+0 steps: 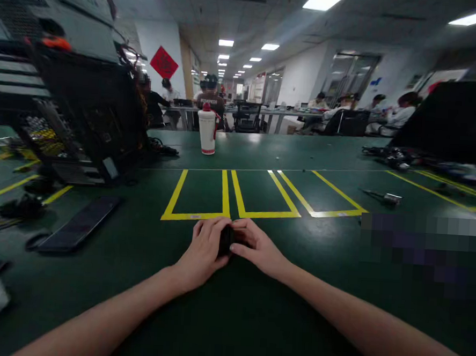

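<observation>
Between my two hands, a small black object [226, 240] is held just above or on the green table [237, 317]; its exact shape is partly hidden by the fingers. My left hand [206, 247] wraps round its left side, thumb toward the near edge. From the right, my right hand [257, 247] grips the same object with thumb and fingers. Both hands are near the front edge of the yellow tape outlines [266, 215], which lie flat on the table beyond them.
A white bottle [207, 130] with a red lid stands behind the outlines. At left are a black computer case [97, 110] and a phone [80, 225]. A metal tool [382, 197] and cables [392, 155] lie at right. Several people sit at far desks.
</observation>
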The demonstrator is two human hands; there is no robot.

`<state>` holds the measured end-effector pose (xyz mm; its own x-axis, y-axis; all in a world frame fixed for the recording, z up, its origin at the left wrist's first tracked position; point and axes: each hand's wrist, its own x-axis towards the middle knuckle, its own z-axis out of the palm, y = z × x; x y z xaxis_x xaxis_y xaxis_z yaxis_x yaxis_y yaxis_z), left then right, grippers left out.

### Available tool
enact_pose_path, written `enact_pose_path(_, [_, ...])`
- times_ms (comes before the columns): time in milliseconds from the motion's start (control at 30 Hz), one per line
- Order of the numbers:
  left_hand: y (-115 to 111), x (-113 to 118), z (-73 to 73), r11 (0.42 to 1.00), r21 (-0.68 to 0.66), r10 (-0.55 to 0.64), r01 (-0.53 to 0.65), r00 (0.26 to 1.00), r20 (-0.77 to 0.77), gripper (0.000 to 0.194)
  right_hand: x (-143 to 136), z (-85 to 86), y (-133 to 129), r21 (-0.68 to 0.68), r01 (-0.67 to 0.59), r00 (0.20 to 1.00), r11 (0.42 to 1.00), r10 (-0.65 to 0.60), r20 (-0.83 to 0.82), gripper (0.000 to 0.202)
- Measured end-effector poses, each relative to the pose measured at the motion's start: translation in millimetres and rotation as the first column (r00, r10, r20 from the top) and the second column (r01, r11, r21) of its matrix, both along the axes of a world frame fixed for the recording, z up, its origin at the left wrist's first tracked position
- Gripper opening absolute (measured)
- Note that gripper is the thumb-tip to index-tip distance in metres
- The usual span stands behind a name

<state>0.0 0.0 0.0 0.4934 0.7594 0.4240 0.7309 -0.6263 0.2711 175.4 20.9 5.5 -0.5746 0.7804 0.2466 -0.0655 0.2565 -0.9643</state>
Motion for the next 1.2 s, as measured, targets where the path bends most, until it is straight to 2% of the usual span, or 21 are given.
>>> enact_pose_path(233, [-4.5,-2.0,9.6,0.997,-0.072,-0.014,0.014,1.0,-0.006,0.062,2.1,0.8,-6.2,0.013,0.015,1.0,1.0,-0.015,0.027,0.036])
enact_pose_path(400, [-5.4,-3.5,16.4,0.995,-0.098,-0.036,0.033,0.999,-0.027,0.061,1.5,8.1,-8.3,-0.055,0.027,0.999,0.998,-0.025,0.04,0.025])
enact_pose_path(633, [-4.6,-3.2,15.2,0.995,-0.101,-0.028,0.025,0.999,-0.022,0.061,1.2,11.8,-7.9,-0.075,0.067,0.993,0.995,-0.059,0.106,0.03])
enact_pose_path(867, [-6.1,-3.5,17.4,0.995,-0.094,-0.034,0.03,0.999,-0.041,0.062,2.5,11.3,-7.9,-0.082,-0.009,0.999,0.997,0.012,0.04,0.029])
enact_pose_path(1033, [-6.1,-3.8,17.0,0.996,-0.081,-0.043,0.039,0.998,-0.046,0.061,0.5,10.5,-6.0,-0.097,0.018,0.999,0.995,-0.015,0.029,0.021])
enact_pose_path(1200, [-5.5,-3.6,17.1,0.997,-0.072,-0.038,0.036,0.999,-0.03,0.06,-0.1,11.6,-4.9,-0.11,0.058,0.994,0.992,-0.047,0.097,0.028])
